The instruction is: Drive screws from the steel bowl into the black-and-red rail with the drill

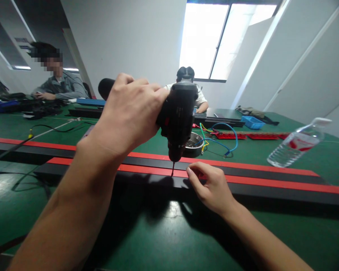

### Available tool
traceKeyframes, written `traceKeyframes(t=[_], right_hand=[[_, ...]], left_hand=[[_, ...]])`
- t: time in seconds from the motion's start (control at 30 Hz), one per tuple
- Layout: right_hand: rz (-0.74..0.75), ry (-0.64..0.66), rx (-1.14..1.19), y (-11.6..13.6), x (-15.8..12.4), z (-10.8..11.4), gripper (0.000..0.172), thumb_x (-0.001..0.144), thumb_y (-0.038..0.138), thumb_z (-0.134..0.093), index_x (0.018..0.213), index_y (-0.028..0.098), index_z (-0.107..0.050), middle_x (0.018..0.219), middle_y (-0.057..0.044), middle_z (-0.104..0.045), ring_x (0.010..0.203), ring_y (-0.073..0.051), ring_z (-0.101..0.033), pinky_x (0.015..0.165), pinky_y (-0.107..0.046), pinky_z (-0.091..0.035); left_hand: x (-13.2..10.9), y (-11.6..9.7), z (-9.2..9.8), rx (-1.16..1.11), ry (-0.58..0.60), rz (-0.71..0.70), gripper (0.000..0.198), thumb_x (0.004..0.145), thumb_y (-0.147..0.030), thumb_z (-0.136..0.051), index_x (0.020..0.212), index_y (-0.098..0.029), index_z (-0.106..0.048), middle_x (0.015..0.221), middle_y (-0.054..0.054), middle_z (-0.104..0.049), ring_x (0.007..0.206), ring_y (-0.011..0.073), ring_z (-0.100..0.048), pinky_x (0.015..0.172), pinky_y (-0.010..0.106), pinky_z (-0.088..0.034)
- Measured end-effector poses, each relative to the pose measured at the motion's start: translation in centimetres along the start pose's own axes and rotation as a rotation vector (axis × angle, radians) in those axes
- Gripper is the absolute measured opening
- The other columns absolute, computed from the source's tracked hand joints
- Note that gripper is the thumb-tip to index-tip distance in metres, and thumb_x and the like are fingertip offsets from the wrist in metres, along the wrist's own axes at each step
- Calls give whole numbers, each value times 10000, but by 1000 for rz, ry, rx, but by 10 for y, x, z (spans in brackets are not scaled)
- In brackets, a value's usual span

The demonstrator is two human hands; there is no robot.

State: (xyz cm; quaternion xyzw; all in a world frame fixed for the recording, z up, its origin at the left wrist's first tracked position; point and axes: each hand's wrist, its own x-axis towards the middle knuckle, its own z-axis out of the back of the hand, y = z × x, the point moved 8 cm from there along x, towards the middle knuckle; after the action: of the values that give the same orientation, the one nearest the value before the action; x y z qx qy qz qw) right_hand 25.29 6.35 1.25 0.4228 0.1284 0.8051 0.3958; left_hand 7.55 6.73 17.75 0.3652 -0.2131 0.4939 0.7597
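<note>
My left hand (132, 105) grips a black cordless drill (179, 113), which points straight down. Its thin bit (173, 169) meets the front long black bar (254, 191) at the red strip (248, 180) along its top. Just right of the bit, my right hand (210, 184) rests close to the bar with thumb and fingers curled together. Whatever may be between those fingertips is too small to make out. Behind the drill stands a round metal bowl (196, 150) of small dark parts, partly covered by the drill.
A second red-topped bar (288, 171) lies just behind. A tilted water bottle (298, 143), coloured wires (235, 137) and a blue basket (252, 122) are at the right. Cables (31, 139) cross the left side. One person (59, 84) sits far left, another (202, 99) opposite.
</note>
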Motion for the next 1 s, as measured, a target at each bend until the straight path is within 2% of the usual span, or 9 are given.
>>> traceKeyframes(t=[0.2,0.27,0.37,0.43,0.63,0.83,1.0], right_hand=[[-2,3,0,0,1,-1,180,1022,292,-602,883,201,-672,762,-23,-674,684,-172,-605,670,-310,-444],[-5,5,7,-1,0,-2,180,1023,292,-602,886,200,-674,759,-21,-673,686,-172,-603,676,-310,-444],[-3,11,10,-3,0,-2,182,1026,295,-600,893,199,-679,777,-26,-684,705,-176,-612,686,-311,-446],[0,11,7,-4,-1,-2,186,1026,296,-598,890,198,-680,776,-26,-683,702,-176,-610,684,-309,-442],[0,-4,6,-3,-1,-1,189,1025,289,-597,878,195,-669,770,-21,-671,695,-167,-598,680,-302,-434],[1,-6,9,-4,-1,-2,189,1026,287,-596,880,195,-671,767,-20,-672,690,-164,-595,675,-299,-432],[2,-12,9,-4,-1,-2,183,1023,286,-599,882,197,-674,776,-24,-683,698,-168,-609,677,-299,-442]], left_hand=[[1,0,-3,36,-27,-12,267,917,-318,-595,1175,-305,-662,1124,95,-759,1094,354,-677,953,548,-474],[2,0,-4,13,12,3,284,929,-353,-602,1200,-296,-664,1146,110,-755,1113,371,-668,967,561,-454],[1,2,-8,-11,102,22,345,933,-368,-603,1230,-204,-659,1186,166,-745,1149,407,-651,983,579,-430],[-1,5,-10,-39,128,28,343,948,-354,-582,1232,-177,-658,1206,176,-747,1155,402,-649,990,577,-422],[-1,10,-9,-73,14,-36,202,934,-275,-600,1106,-256,-704,1033,82,-790,1001,298,-700,920,495,-466],[3,3,-12,23,20,-63,294,879,-246,-621,1158,-171,-675,1099,152,-768,1023,332,-683,889,496,-487],[3,4,-13,22,12,-74,258,856,-172,-584,1096,-205,-673,1029,112,-777,957,306,-695,854,470,-485]])
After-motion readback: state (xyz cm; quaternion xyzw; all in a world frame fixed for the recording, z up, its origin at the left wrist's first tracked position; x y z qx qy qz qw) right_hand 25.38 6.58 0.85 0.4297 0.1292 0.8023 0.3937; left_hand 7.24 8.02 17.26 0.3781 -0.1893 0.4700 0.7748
